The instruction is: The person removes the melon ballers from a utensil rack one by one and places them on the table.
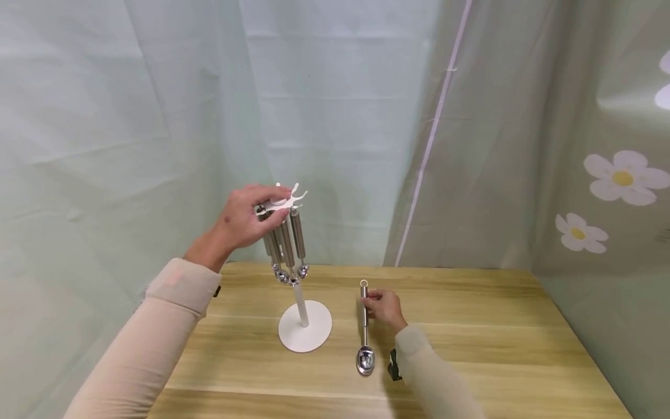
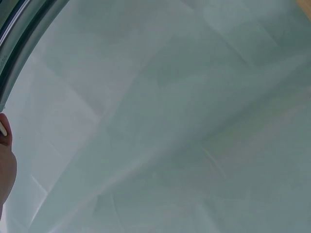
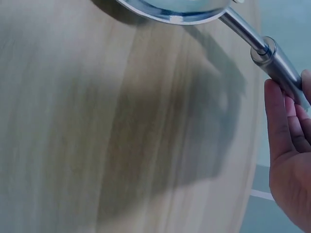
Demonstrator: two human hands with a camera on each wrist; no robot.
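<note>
Rack point(image 1: 303, 326) holds three utensils point(image 1: 287, 244); one spoon point(image 1: 364, 331) lies flat.

The spoon point(image 1: 364, 343) is showing polished, mirror-glossy metal, like the hanging utensils point(image 1: 285, 244). The stand point(image 1: 305, 326) is looking matt white. The table point(image 1: 497, 343) is showing smooth pale woodgrain; the backdrop point(image 1: 131, 116) is creased cloth.

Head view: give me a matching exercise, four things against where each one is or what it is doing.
Things:
1. left hand
2. right hand
3. steel scoop
4. white stand

States:
A. lies on the wooden table
B. holds the scoop's handle
C. grips the hook top among the hanging utensils
D. stands upright on a round base

Pairs: 1-C, 2-B, 3-A, 4-D
</note>
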